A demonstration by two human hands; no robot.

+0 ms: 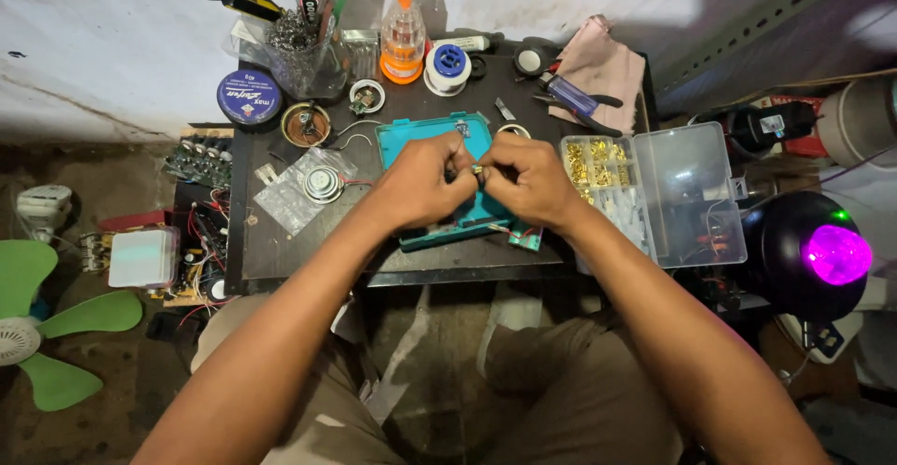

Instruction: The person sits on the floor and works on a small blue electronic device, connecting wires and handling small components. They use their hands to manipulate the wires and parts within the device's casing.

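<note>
Right, centre of the frame: both hands meet over a teal tray [422,136] on a small dark table [308,245]. Left hand [422,183] is curled tight, fingers pinched round a tiny part [476,171] btwn the two hands; right hand [531,181] is curled too, fingertips pinching the same part from the other side. What the part is, can't tell, too small & mostly hidden by fingers. It sits just above the tray's mid section.

A small green circuit board [526,237] w/ thin wires peeks out under the right wrist, at the tray's lower right corner. Right of that, touching the right forearm area, a clear compartment box [691,185] w/ brass bits in its left cells, lid open.

Left of the tray: a round speaker [322,183] on a clear bag. Upper part of the frame: blue round tin [249,97], glass cup [301,54] stuffed w/ tools, orange-capped clear bottle [404,35], solder spool [447,68], blue-handled pliers [575,100] on a pink cloth [607,58]. Far right, a lamp glows purple [834,253]. Lower left, a green fan [47,334] on the floor.
</note>
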